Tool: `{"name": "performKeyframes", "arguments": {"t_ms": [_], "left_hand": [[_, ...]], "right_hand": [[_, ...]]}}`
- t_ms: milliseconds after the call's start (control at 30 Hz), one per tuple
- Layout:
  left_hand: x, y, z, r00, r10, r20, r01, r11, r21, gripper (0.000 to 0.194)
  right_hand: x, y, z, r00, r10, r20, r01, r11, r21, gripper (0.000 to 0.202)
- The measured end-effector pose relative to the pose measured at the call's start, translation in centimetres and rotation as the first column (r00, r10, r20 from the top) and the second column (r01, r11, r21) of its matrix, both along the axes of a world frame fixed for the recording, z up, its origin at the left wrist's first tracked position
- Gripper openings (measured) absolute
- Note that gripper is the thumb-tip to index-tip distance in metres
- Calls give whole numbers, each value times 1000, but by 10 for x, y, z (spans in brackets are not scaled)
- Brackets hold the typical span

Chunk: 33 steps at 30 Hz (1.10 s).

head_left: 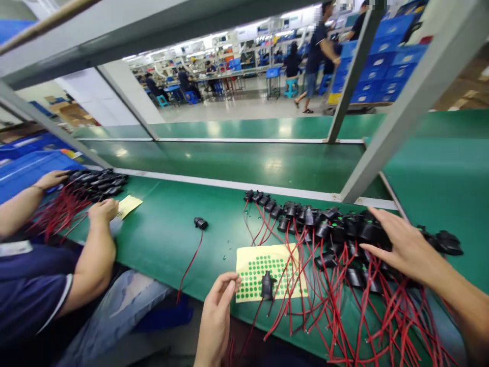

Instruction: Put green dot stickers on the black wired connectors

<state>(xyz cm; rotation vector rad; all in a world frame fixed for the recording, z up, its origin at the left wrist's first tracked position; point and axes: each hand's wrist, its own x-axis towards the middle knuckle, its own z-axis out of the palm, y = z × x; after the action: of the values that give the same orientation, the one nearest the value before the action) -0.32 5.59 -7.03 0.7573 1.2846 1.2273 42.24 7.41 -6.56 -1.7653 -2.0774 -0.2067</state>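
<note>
My left hand (219, 311) is closed in a pinch at the left edge of a yellow sheet (244, 257) with rows of small round green stickers. Whatever its fingertips hold, if anything, is too small to make out. On that sheet lies a black plastic connector (267, 286) with a wire trailing toward me. To the right, my right hand (401, 247) reaches over a pile of black connectors (323, 229) with red and dark wires. Its thumb and fingers are apart around part of the pile. Some connectors there bear a green dot.
A single wired connector (200, 223) lies left of the sheet. At the left, a co-worker's hand (103, 210) is beside another yellow sheet (130, 205) and a connector pile (97, 184). A metal post (397, 122) rises behind my right hand.
</note>
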Motion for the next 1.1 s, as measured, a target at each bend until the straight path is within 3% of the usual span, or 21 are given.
{"name": "performKeyframes", "arguments": {"t_ms": [133,233,300,367,467,533,600,800,1000,1100], "left_hand": [[-12,9,0,931,18,-365,34,990,135,24],[-12,15,-7,764,4,-645,193,953,235,19],[-9,20,-15,673,-36,-739,327,910,254,23],[-5,24,-24,606,-91,-791,447,861,243,35],[-3,32,-36,450,-176,-875,594,791,146,58],[-5,36,-41,376,-231,-898,630,774,64,66],[-8,39,-45,368,-280,-887,638,769,22,67],[-12,41,-50,475,-280,-834,612,786,85,57],[-10,40,-49,533,-240,-811,573,808,137,14],[-8,40,-50,552,-219,-805,560,813,162,20]], "right_hand": [[-38,-6,22,993,96,-69,-90,993,77,58],[-89,-7,29,941,253,-223,-226,964,140,31],[-126,-3,26,872,399,-284,-389,917,95,15],[-159,6,18,828,473,-300,-484,874,41,14],[-196,22,4,797,518,-311,-556,830,-43,15],[-213,32,-5,789,529,-313,-581,809,-96,15],[-224,39,-13,789,532,-308,-590,795,-138,16],[-237,44,-26,792,533,-297,-598,773,-209,19],[-242,42,-31,777,563,-283,-623,752,-213,8],[-243,42,-36,762,588,-271,-641,746,-182,7]]}}
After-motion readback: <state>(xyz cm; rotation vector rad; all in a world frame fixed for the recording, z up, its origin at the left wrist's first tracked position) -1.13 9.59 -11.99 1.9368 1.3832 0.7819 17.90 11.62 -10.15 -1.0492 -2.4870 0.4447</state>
